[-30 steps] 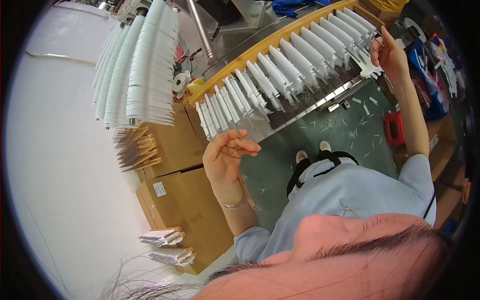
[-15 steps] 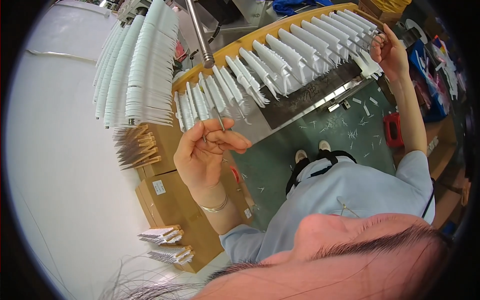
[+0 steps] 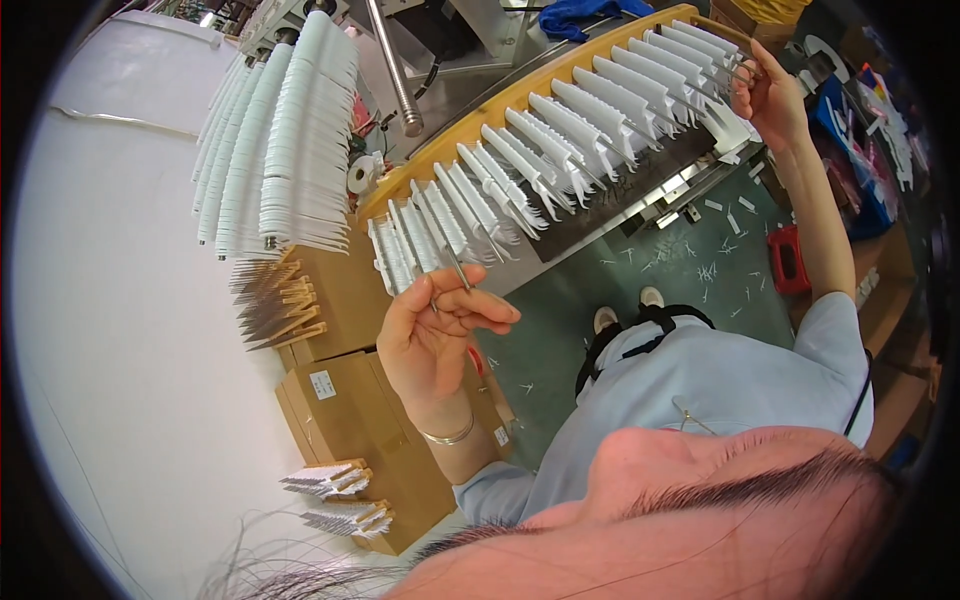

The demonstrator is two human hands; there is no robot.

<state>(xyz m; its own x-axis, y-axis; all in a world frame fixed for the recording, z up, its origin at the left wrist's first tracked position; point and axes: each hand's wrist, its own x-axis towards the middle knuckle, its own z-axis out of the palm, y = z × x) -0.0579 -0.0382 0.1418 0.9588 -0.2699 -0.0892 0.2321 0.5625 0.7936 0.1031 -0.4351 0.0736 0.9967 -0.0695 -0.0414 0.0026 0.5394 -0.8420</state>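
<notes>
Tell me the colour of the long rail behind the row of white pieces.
The rail is yellow-orange, like varnished wood; the head view shows it.

- 1 head-worn fisheye camera is looking steeply down over the person's own brow, close above the left hand point(image 3: 435, 330).
- It is facing the long rack of white brushes point(image 3: 560, 150), farther off, edges bending.

Bright, even overhead light; the white wall point(image 3: 120, 330) on the left glares, nearly washed out. Fisheye bends straight edges, black vignette rings the frame, and nearby hair point(image 3: 700, 520) blurs
</notes>
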